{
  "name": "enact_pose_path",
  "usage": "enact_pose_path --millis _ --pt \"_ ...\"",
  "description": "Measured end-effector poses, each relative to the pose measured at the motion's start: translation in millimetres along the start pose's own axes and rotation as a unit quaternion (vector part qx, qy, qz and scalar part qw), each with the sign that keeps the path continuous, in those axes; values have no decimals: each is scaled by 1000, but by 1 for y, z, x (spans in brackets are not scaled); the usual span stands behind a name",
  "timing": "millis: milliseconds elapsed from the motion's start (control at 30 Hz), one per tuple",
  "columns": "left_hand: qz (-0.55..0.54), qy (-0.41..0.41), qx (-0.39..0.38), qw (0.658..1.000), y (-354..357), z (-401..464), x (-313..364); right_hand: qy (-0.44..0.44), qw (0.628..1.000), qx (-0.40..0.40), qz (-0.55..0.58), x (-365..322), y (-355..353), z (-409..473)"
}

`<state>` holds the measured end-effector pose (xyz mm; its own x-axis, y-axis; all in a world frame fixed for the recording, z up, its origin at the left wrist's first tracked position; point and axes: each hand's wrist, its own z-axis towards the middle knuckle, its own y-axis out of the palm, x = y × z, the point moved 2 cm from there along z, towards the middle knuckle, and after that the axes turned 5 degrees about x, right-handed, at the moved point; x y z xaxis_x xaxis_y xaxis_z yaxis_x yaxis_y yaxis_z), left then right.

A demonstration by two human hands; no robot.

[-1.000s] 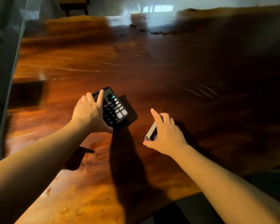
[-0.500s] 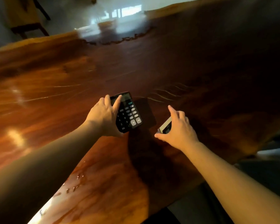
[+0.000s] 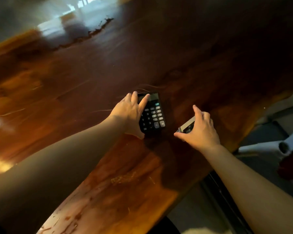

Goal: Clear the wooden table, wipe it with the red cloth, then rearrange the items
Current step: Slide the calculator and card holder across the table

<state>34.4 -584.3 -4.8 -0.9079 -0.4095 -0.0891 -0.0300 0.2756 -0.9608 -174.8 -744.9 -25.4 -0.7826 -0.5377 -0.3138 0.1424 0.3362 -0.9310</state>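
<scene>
Fingers (image 3: 143,100) of left hand (image 3: 129,114) clamped around calculator (image 3: 153,115) on wooden surface (image 3: 74,85); right hand (image 3: 200,130) gripping small silvery box (image 3: 186,126). Best set both flat, square, near edge.

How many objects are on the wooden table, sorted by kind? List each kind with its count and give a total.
Black calculator: 1, under the left hand
Small silver object: 1, gripped by the right hand
Total: 2
</scene>
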Motion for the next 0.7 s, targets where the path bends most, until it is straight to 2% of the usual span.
enact_pose_path --millis 333,700 --pt "-17 66 -17 998 7 59 56 51 999 11 9 52 5 17" --pt "-9 97 -18 995 26 66 64 56 998 -12 3 60 15 17"
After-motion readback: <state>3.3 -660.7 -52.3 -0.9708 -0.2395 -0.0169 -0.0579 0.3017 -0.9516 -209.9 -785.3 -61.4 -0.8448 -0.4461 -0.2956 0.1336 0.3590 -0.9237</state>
